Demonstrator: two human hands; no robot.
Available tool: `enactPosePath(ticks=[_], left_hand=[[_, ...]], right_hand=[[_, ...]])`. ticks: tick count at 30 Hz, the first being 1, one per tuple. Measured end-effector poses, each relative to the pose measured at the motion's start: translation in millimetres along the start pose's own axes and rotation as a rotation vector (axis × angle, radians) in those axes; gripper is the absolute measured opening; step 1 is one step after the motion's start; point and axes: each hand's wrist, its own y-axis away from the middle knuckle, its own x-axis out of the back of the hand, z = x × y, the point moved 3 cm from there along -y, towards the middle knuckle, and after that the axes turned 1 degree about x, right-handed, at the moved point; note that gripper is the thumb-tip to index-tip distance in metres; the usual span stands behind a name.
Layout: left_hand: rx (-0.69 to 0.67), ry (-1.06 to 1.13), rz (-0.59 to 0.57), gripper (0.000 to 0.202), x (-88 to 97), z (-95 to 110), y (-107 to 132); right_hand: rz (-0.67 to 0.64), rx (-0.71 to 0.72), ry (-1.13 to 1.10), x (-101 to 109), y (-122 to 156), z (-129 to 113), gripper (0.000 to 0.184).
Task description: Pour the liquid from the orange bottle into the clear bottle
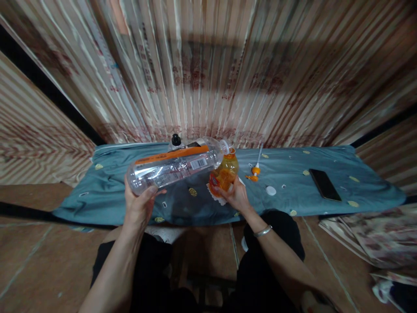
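Note:
My left hand [140,206] is closed around the base of a large clear plastic bottle [172,167] with an orange label strip and a barcode. The bottle is tilted, its uncapped mouth at the neck of an orange pump bottle [229,164] without its pump. Whether the two mouths touch I cannot tell. Around the lower part of the orange bottle my right hand [236,195] is wrapped. To its right lies an orange pump head [256,171] with a long pale tube, and near that a white round cap [270,190].
A dark phone [325,184] lies on the right of the green cloth-covered surface [289,174]. Behind the clear bottle stands a bottle with a black top [176,139]. Striped curtains [208,87] hang along the back, and a white scalloped piece [222,201] lies under the orange bottle.

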Motion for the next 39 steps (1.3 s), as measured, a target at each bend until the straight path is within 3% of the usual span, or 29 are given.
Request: enactPosePath(ticks=[7, 15, 21, 39], left_hand=[[0.014, -0.007, -0.012, 0.079, -1.3, 1.2, 3.2], [0.023, -0.014, 0.005, 0.078, -1.9, 1.0, 3.3], [-0.022, -0.044, -0.044, 0.074, 0.5, -1.7, 2.1], [0.018, -0.025, -0.035, 0.087, -1.5, -5.9, 2.8]], right_hand=[[-0.038, -0.016, 0.005, 2.9, -3.2, -0.7, 0.086], [-0.035, -0.014, 0.009, 0.6, -4.5, 2.4, 0.078], [0.005, -0.022, 0.038, 1.0, -3.5, -1.9, 0.082], [0.019, -0.064, 0.046, 0.1, -0.5, -0.5, 0.078]])
